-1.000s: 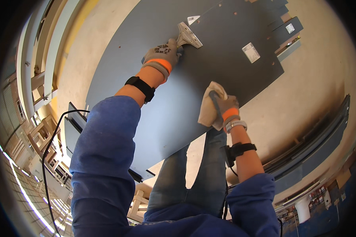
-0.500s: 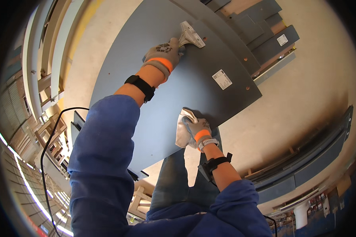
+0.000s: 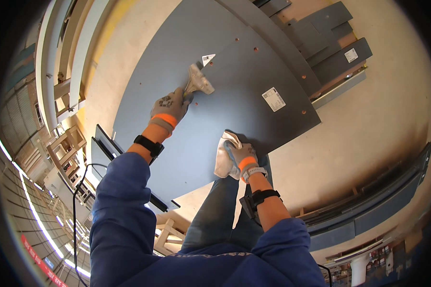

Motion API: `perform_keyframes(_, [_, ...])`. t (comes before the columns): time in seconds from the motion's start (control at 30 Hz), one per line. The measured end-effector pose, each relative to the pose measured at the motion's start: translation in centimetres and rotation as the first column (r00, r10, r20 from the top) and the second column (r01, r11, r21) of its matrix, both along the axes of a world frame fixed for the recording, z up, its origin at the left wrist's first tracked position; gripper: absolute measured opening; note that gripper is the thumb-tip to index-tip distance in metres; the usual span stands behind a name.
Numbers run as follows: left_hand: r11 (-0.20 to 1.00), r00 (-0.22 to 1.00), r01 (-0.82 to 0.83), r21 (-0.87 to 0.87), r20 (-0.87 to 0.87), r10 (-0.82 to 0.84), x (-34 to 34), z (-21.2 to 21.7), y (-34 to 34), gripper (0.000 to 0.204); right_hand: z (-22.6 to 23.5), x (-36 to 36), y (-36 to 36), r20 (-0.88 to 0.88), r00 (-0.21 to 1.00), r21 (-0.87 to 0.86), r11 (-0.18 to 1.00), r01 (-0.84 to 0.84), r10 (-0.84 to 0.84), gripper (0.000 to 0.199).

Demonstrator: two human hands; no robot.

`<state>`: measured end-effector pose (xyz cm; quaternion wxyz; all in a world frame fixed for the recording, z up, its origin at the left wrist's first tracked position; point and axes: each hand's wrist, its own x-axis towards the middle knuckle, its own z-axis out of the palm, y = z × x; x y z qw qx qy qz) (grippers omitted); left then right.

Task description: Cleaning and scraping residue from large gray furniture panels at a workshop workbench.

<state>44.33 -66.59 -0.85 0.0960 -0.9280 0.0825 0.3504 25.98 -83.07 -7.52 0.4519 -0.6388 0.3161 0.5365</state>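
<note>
My left hand (image 3: 170, 107), in a grey glove with an orange cuff, is closed round the handle of a scraper (image 3: 198, 81). The scraper's wide, pale grey head points away from me, over or on a large dark grey panel (image 3: 153, 138). Just beyond the head, a white label (image 3: 208, 59) shows on the panel, partly covered by it. My right hand (image 3: 243, 155), gloved alike, grips a crumpled off-white cloth (image 3: 225, 160) at the panel's near edge. A second white label (image 3: 273, 99) lies flat to the right. Several small reddish-brown holes dot the panel.
Dark panel pieces, one bearing a label (image 3: 351, 55), lie at the far right beside a metal strip (image 3: 340, 88). Long pale boards (image 3: 76, 62) stand at the left. More long panels (image 3: 368, 210) lie at the lower right. A black cable (image 3: 75, 210) hangs by my left arm.
My left hand has drawn the scraper back toward me and left, and a white label it hid now shows. My right hand stays on the cloth at the near edge.
</note>
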Motion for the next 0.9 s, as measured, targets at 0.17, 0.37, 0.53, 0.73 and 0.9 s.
perform_keyframes(0.17, [0.988, 1.0, -0.005, -0.156, 0.027, 0.01, 3.1, -1.3, -5.5, 0.028, -0.4, 0.0, 0.5, -0.012, 1.0, -0.028, 1.0, 0.0, 0.0, 0.051])
perform_keyframes(0.37, [0.996, 0.999, 0.02, -0.082, -0.029, -0.023, 4.6, -0.7, -6.5, 0.03, -0.7, -0.3, 0.7, -0.003, 0.999, -0.063, 0.997, 0.041, -0.042, 0.056])
perform_keyframes(0.53, [0.998, 0.991, -0.035, -0.044, -0.127, 0.029, 4.1, 0.4, -5.4, 0.034, -0.9, -0.3, 0.5, 0.005, 1.0, -0.056, 0.998, 0.012, -0.012, 0.057])
perform_keyframes(0.73, [0.992, 0.998, 0.065, -0.105, -0.015, -0.067, 6.0, -1.1, -9.1, 0.032, -0.3, -0.3, 0.7, -0.043, 0.999, -0.04, 0.999, 0.026, -0.027, 0.055])
perform_keyframes(0.9, [0.963, 0.98, 0.178, -0.203, 0.129, -0.154, 8.0, -2.3, -14.5, 0.037, -0.1, -0.6, 0.3, 0.001, 0.999, -0.084, 0.996, 0.042, -0.042, 0.052])
